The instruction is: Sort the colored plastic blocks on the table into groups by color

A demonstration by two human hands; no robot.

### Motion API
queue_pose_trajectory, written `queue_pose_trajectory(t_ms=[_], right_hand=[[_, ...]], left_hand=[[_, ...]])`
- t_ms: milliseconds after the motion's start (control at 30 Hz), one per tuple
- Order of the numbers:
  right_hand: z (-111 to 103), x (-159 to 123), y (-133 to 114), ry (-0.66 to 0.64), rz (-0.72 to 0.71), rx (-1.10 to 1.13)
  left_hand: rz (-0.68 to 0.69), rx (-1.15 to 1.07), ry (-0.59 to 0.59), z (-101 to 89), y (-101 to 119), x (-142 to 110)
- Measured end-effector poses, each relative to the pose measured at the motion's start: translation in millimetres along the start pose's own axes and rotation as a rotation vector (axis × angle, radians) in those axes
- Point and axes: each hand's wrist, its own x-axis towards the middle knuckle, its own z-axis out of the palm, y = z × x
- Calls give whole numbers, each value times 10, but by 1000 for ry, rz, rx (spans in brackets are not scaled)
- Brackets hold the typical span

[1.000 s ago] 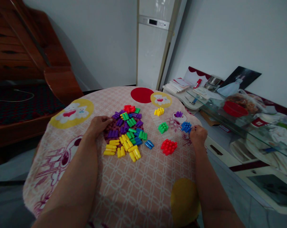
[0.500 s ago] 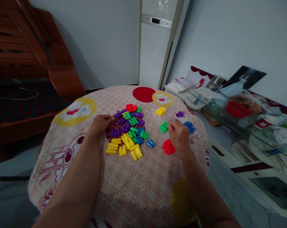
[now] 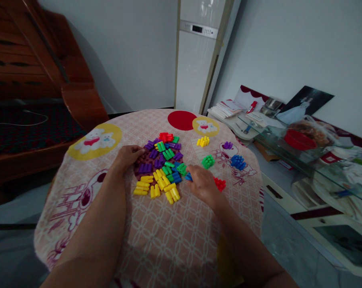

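Observation:
Several short ribbed plastic building blocks lie in a mixed pile on the tablecloth: yellow blocks [image 3: 161,179] nearest me, purple blocks [image 3: 145,167] at the left, green blocks [image 3: 168,154] in the middle, a red cluster [image 3: 166,137] at the back. My left hand [image 3: 128,156] rests at the pile's left edge, fingers stretched toward the purple blocks, holding nothing I can see. My right hand [image 3: 201,182] is at the pile's right side, fingers closed on a blue block [image 3: 189,176], mostly hidden by them. Beside its fingertips lies a green block [image 3: 182,169].
Separate colour clusters stand at the right: yellow [image 3: 203,141], purple [image 3: 227,145], green [image 3: 208,161], blue [image 3: 238,162] and red [image 3: 219,184], partly behind my right hand. A cluttered glass-topped cabinet [image 3: 289,160] flanks the table; a wooden bench [image 3: 79,96] stands left.
My right hand has moved left from the green and red clusters to the loose blue block and closed on it. My left hand has stayed in place.

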Motion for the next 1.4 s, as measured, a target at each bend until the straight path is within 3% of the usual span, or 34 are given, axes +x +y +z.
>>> queue_pose_trajectory(t_ms=[133,233,433,633,767,933,1067,1133,1267,1400], right_hand=[[-210,-35,319,276,125,134],[-352,-121,682,378,240,119],[-389,-325,1375,304,527,-145],[-325,-355,1581,139,545,-334],[-318,-346,1538,90,564,-364],[-350,-324,1407,265,570,-311],[-345,-214,1017,372,371,-156],[-295,-131,710,324,205,-36],[-99,44,111,69,-45,101],[131,179,-167,-124,-149,83]], left_hand=[[4,-14,7,6,4,-8],[-8,-21,11,10,-10,1],[3,-2,15,8,-37,18],[13,21,15,3,1,-14],[-1,11,17,9,11,-16],[6,0,10,6,-21,13],[15,2,4,-1,-52,31],[17,0,1,-4,-65,35],[19,-6,-8,-11,-84,41],[27,2,-5,-12,-88,53]])
